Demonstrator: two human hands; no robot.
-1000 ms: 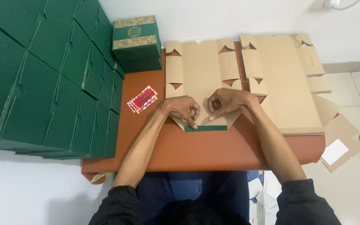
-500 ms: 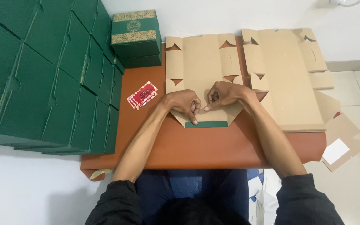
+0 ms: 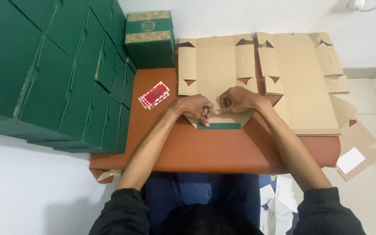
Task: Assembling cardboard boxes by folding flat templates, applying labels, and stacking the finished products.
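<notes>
I judge I am mid-fold on the flat cardboard box blank (image 3: 216,74) lying on the brown table (image 3: 214,148), left hand (image 3: 195,109) and right hand (image 3: 236,101) both pinching its near flap (image 3: 220,121), which needs a firm, even crease.

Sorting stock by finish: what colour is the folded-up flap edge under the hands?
Dark green, on the folded flap strip of the flat brown cardboard blank; head view.

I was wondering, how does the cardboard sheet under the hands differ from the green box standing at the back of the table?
The cardboard sheet lies flat and unfolded; the green box stands assembled and closed. The sheet shows its plain brown side, with only a green strip at its near edge, while the box is dark green with gold patterned bands. Both hands, left hand and right hand, press the sheet; nothing touches the box. Both rest on the brown table.
</notes>
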